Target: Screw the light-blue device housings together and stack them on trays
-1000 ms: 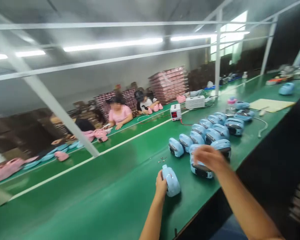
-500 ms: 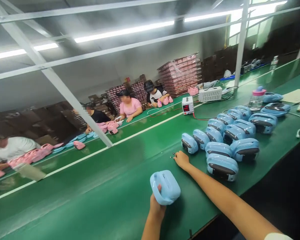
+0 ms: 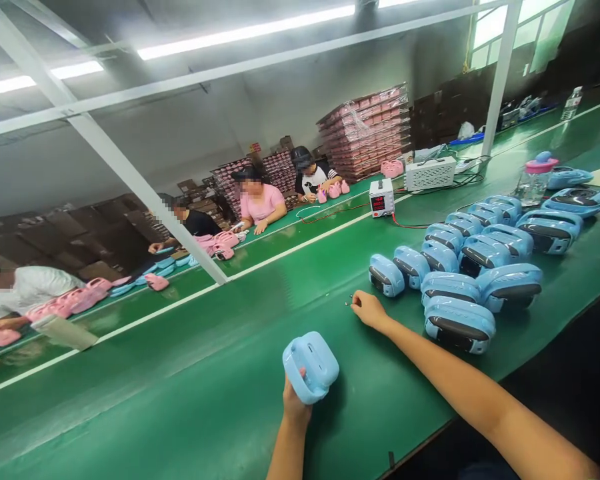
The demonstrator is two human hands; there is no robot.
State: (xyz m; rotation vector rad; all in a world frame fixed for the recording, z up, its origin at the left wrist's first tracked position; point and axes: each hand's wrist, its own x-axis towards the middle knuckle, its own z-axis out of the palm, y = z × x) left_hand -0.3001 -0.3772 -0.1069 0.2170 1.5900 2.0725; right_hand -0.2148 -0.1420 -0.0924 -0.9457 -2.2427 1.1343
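Observation:
My left hand [image 3: 295, 402] grips a light blue plastic shell [image 3: 310, 365] and holds it just above the green belt [image 3: 205, 380], its underside turned toward me. My right hand [image 3: 369, 310] reaches forward and rests on the belt with its fingertips pinched at several tiny dark screws [image 3: 349, 301]. To the right of that hand lies a cluster of several more blue shells with dark fronts [image 3: 460, 273].
A small power supply with a red display [image 3: 381, 197] and a white box [image 3: 430, 173] stand farther along the belt, with a pink-lidded bottle [image 3: 536, 178] to the right. Other people work with pink shells [image 3: 220, 245] across the belt. A diagonal white frame bar [image 3: 130, 180] crosses the left.
My right hand left the shell cluster and went forward to the screws on the belt. My left hand lifted and turned the blue shell, then drew it slightly left.

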